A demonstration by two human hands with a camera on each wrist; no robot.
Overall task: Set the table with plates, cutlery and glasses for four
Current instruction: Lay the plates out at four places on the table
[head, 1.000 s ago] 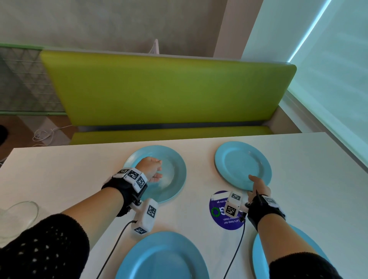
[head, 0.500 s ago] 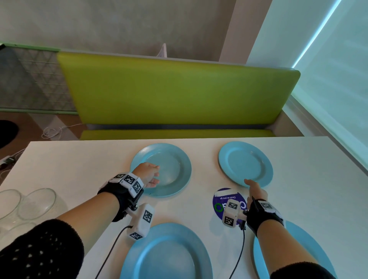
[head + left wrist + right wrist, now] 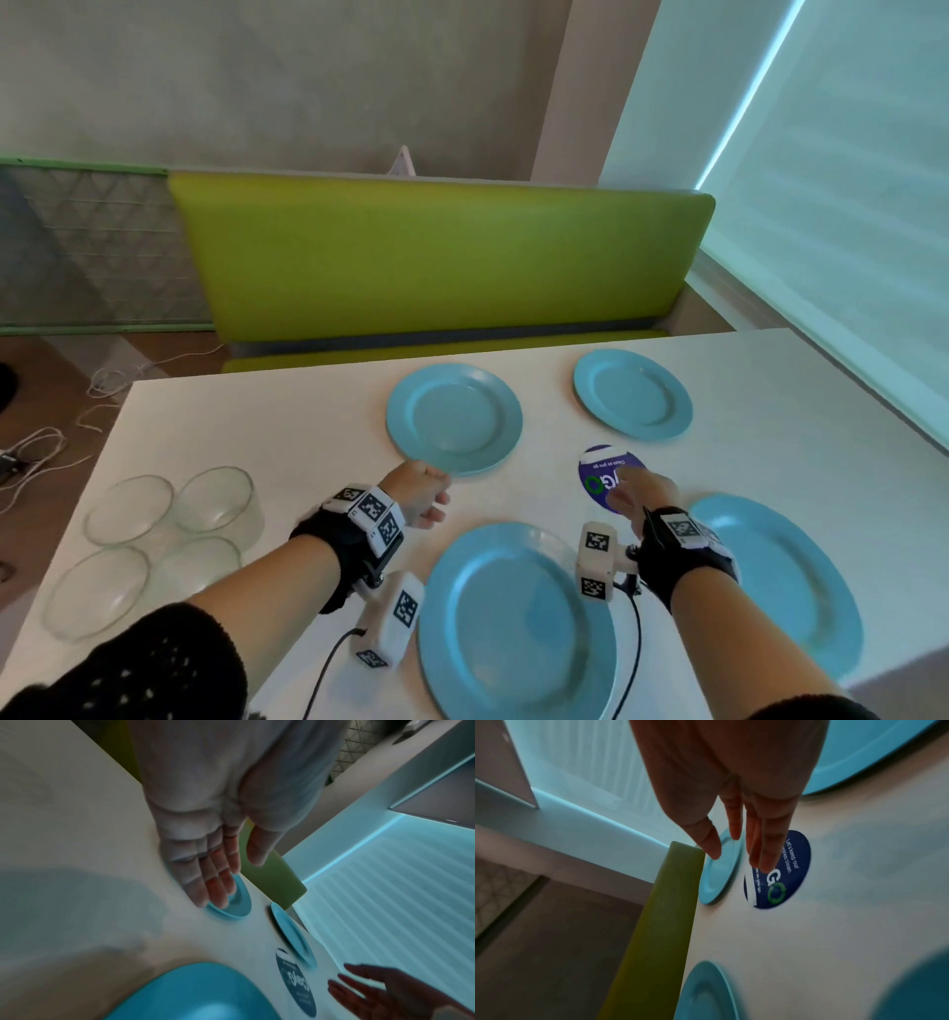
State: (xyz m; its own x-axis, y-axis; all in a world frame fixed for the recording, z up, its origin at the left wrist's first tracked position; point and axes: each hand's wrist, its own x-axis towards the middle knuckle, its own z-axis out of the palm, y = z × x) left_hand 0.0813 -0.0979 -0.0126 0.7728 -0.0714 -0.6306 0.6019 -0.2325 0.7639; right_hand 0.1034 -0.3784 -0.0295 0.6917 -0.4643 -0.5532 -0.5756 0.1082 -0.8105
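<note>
Both hands empty, fingers loose: left hand (image 3: 418, 493) just by far left plate (image 3: 454, 419), right hand (image 3: 639, 496) over round sticker (image 3: 595, 475) | four plates sit on desk (image 3: 308, 411) | next: grab glass bowls (image 3: 169, 534) gently, one each.

Bench: a lime-green padded bench (image 3: 441, 262) stands along the table's far edge.
Sticker: a round dark-blue sticker (image 3: 598, 470) with white lettering lies flat on the tabletop.
Cables: pale cords (image 3: 46, 442) trail across the brown floor, left.
Blind: a pale window blind (image 3: 832, 205) hangs at right.
</note>
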